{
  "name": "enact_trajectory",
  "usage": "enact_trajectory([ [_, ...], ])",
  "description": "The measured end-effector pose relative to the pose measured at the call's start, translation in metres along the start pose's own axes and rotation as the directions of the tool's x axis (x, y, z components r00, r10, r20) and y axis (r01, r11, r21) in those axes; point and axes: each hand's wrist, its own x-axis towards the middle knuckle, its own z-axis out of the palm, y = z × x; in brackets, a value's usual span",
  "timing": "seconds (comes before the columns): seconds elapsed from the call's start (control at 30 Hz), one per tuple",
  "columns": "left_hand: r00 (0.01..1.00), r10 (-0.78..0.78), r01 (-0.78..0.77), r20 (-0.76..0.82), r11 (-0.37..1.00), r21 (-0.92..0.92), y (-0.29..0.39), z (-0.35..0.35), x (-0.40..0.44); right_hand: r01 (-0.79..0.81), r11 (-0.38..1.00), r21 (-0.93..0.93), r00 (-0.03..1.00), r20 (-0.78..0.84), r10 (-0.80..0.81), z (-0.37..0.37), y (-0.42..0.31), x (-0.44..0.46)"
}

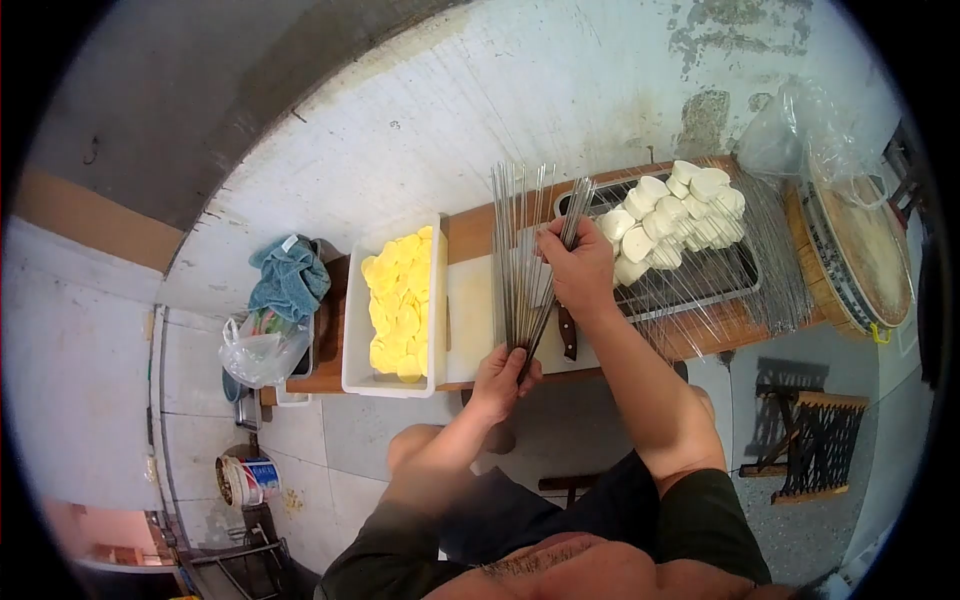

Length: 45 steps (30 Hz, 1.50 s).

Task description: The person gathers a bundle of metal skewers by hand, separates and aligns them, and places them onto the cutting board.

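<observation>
My left hand [507, 380] is closed around the lower ends of a bundle of thin metal skewers [520, 270], which fan out upward. My right hand [582, 262] is closed on a tighter bunch of the skewers, higher up and to the right. Beneath them lies a white cutting board [470, 310]. A knife with a brown handle [568, 336] rests beside it, its blade mostly hidden. Close to my right hand, thick white round pieces [670, 222] are piled over a dark metal tray [690, 290], with many skewers around them.
Left of the board stands a white bin [437, 300] of yellow round slices [400, 305]. A blue towel [288, 278] and a plastic bag [265, 350] sit further left. On the right are more skewers [780, 260], a round wooden-sided container [860, 250] and a folding stool [815, 445].
</observation>
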Motion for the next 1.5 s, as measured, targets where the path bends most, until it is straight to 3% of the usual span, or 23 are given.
enact_trajectory([
  [0.1, 0.998, -0.016, 0.013, -0.061, 0.999, -0.041, -0.001, 0.004, -0.001, 0.031, 0.999, -0.026, 0.999, 0.018, -0.031, 0.000, -0.001, 0.000],
  [0.2, 0.999, -0.001, 0.001, 0.036, 1.000, -0.012, -0.003, -0.004, 0.001, 0.038, 0.999, -0.018, 0.999, 0.012, -0.038, 0.000, -0.004, -0.001],
  [0.4, 1.000, 0.002, -0.002, -0.007, 0.998, -0.070, -0.009, -0.005, 0.005, 0.007, 1.000, 0.027, 1.000, 0.022, -0.008, 0.002, -0.001, 0.000],
  [0.8, 1.000, 0.025, -0.026, 0.004, 0.999, 0.041, 0.003, 0.001, -0.001, 0.091, 0.996, 0.004, 0.996, 0.013, -0.091, 0.003, 0.002, -0.001],
  [0.9, 0.999, 0.014, -0.014, -0.033, 1.000, -0.005, 0.004, 0.005, 0.000, 0.032, 0.997, -0.067, 0.999, 0.018, -0.031, 0.001, 0.001, -0.001],
  [1.2, 0.999, 0.030, -0.031, 0.031, 0.999, 0.024, -0.004, -0.005, 0.002, 0.038, 0.999, -0.032, 0.999, 0.029, -0.037, 0.001, 0.001, 0.000],
  [1.3, 0.999, -0.045, 0.045, -0.027, 0.999, -0.018, -0.001, -0.001, 0.000, 0.020, 0.998, -0.051, 0.999, 0.028, -0.019, 0.000, 0.000, 0.000],
  [1.5, 1.000, -0.017, 0.016, -0.006, 0.997, -0.072, -0.010, -0.006, 0.005, 0.059, 0.996, -0.073, 0.998, 0.018, -0.058, -0.001, 0.000, 0.001],
])
